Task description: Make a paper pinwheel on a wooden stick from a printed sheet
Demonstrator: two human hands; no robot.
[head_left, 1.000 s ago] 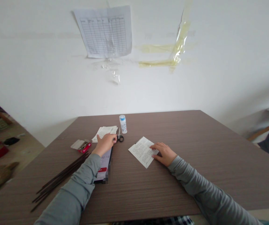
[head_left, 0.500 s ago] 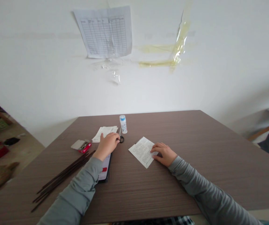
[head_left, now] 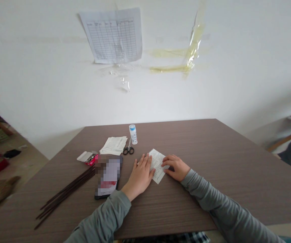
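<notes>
Left hand [head_left: 139, 173] and right hand [head_left: 177, 167] on 1 sheet [head_left: 157, 162]

The left hand spreads over the sheet's left side; the right hand's fingertips [head_left: 164, 164] rest at its right corner. 1 white bottle [head_left: 133, 135] stands near scissors [head_left: 128, 150] and papers [head_left: 113, 145]. 1 phone [head_left: 111, 173], 1 open red box [head_left: 91, 159] and dark sticks [head_left: 67, 194] lie left.

Left hand [head_left: 140, 173] palm down, fingers extended; right hand [head_left: 176, 167] loosely curled; forearms [head_left: 211, 197] angled inward.

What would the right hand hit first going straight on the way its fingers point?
Likely the left hand: the right hand points leftward across the written paper at its fingertips, and the left fingers lie over that paper's left side. Height differences are hard to judge from one view.
</notes>
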